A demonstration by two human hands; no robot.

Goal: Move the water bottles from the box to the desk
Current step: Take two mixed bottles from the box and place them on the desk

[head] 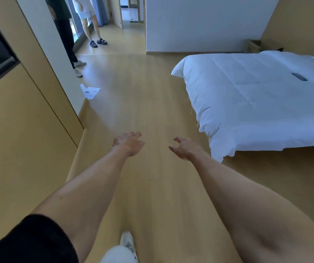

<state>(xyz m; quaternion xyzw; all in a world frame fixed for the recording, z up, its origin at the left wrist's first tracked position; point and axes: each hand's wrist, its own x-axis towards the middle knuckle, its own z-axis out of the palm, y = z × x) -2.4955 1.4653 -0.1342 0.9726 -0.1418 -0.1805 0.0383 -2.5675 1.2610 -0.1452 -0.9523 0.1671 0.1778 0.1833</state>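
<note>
Wood-tone laminate floor [152, 92] fills most of the view; both hands are stretched forward over it, empty. Left hand [129, 144]: fingers loosely spread, grasping nothing. Right hand [183, 149]: fingers slightly curled, also grasping nothing.

Task items: no water bottles visible, no bench visible. Only box candidate is a brown cardboard box [254, 45] on the floor at the far wall, beyond the white-duvet bed [256, 103] (contents can't be made out from here, so can't confirm it's the one).

Progress, as a judgement: nothing in frame shows any bottle delivered, and nothing is in hand. Either start of the job or a return leg between trips; can't tell which. A white shoe [127, 243] at the bottom edge, set forward, suggests walking.

Left to do: reach the box, grab bottles, carry to the bench.

Other stuff: dark flat remote-like object [299, 76] on the duvet, white paper sheets [90, 91] on the floor by the wall, two people standing in the hallway [80, 31].
</note>
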